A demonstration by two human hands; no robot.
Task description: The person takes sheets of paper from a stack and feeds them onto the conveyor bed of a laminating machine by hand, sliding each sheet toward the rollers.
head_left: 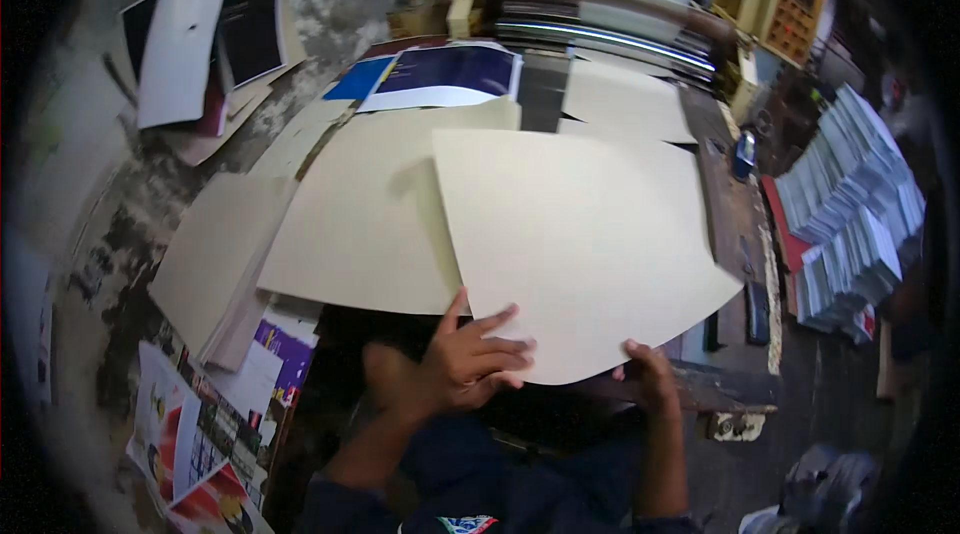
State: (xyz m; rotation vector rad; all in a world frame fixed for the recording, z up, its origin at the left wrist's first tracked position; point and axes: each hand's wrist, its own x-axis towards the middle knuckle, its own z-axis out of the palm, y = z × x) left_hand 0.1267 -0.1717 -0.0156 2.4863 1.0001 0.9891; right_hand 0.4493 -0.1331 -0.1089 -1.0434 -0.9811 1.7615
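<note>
A large cream sheet of card [575, 239] is lifted a little above the worktable, tilted, with its near edge toward me. My left hand [470, 354] grips that near edge, thumb up and fingers spread across the sheet's top. My right hand [650, 374] holds the same edge from below at its right, fingers mostly hidden under the sheet. Under it lies another cream sheet [365, 224] of the same kind, flat on the table.
More cream sheets [215, 259] are stacked at the left. A blue and white printed sheet [445, 74] lies at the back. Stacks of printed booklets [850, 214] stand at the right. Colourful prints [200, 444] lie on the floor lower left. A machine [610, 19] sits behind.
</note>
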